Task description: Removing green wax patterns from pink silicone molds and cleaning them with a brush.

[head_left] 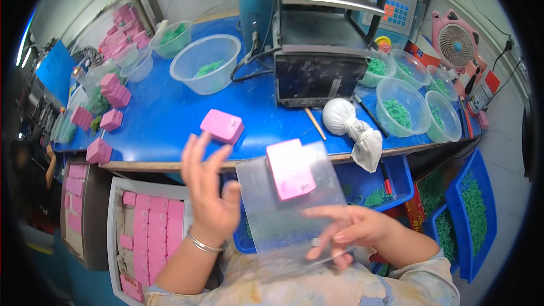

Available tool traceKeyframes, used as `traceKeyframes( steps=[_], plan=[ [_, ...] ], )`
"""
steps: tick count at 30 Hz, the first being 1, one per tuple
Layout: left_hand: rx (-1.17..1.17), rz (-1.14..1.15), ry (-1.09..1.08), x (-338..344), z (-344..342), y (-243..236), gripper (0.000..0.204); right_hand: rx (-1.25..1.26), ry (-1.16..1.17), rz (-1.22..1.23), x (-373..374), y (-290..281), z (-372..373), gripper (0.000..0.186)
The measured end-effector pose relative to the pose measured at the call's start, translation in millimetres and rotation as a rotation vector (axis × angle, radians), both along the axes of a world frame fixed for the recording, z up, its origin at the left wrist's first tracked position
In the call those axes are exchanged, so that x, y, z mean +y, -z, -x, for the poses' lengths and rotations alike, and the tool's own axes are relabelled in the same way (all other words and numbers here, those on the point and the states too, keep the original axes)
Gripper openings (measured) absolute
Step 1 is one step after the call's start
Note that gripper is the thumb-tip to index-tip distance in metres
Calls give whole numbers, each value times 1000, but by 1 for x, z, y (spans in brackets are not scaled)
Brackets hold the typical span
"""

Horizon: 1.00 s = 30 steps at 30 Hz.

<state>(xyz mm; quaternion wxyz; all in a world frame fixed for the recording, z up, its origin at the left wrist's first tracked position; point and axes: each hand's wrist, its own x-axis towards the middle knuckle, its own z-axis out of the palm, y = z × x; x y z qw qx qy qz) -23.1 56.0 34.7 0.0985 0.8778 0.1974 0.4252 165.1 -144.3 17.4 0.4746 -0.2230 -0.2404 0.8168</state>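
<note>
A clear plastic sheet (262,198) lies tilted at the table's front edge and over my lap, with a pink block (290,170) resting on it. My right hand (351,229) is over the sheet's lower right part. Its index finger points left and the other fingers curl around something thin and pale that I cannot make out. To the left, my left hand (211,204) is raised with fingers apart, holding nothing. Just beyond its fingertips, another pink block (222,126) sits on the blue tabletop (170,110).
A press machine (320,76) stands at the back. Clear bowls (207,82) with green bits stand on both sides. A tied white cloth bag (343,118) lies at the front edge. A white box (116,221) of pink blocks is lower left; blue trays (453,192) are lower right.
</note>
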Motion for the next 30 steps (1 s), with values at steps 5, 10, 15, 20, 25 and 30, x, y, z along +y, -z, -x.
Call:
traceKeyframes(
  steps=[5, 10, 15, 20, 25, 30],
  plan=[
    [235, 61, -182, 42, -27, -8, 47, 194, 282, -148, 3, -81, -27, 75],
    [343, 78, -149, 58, -41, 9, 43, 112, 399, -236, 26, -106, -57, 71],
    [328, 53, -161, 58, -39, 12, 43, 23, 416, -305, 57, -107, -89, 55],
    [245, -12, -187, 59, -43, 13, 61, -134, 785, -225, 81, -108, -92, 46],
    [248, -66, -291, 56, -43, 14, 72, -541, 1019, -283, 92, -88, -100, 34],
    [255, -100, -332, 54, -44, 15, 73, -620, 1062, -314, 100, -76, -100, 32]
  ],
)
